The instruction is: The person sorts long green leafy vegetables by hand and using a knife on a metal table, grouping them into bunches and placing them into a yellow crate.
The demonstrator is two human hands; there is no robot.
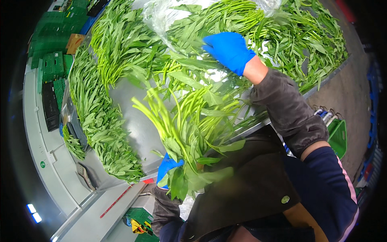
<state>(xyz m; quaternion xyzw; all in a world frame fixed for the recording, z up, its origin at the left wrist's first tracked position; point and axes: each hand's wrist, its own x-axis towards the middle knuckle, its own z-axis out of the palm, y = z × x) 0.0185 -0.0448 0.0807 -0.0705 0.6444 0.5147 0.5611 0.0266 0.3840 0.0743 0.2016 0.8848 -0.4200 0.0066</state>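
My left hand [168, 170], in a blue glove, is closed around a bunch of leafy green stems [184, 127] near the table's front edge; the stem ends point up and away from me, and leaves hide some of the fingers. Above the pile at upper centre is my right hand [228, 51], also blue-gloved, over leafy greens [193, 36] and clear plastic film [155, 18]. Its fingers are blurred, so whether it pinches a stem cannot be told. Loose stems lie between both hands on the metal table [136, 121].
Rows of greens [102, 127] line the table's left side, and a further heap [314, 45] lies at right. Green crates [53, 66] stand beyond on the left. A green basket [337, 137] is below the right edge. A small scale-like device [85, 176] sits lower left.
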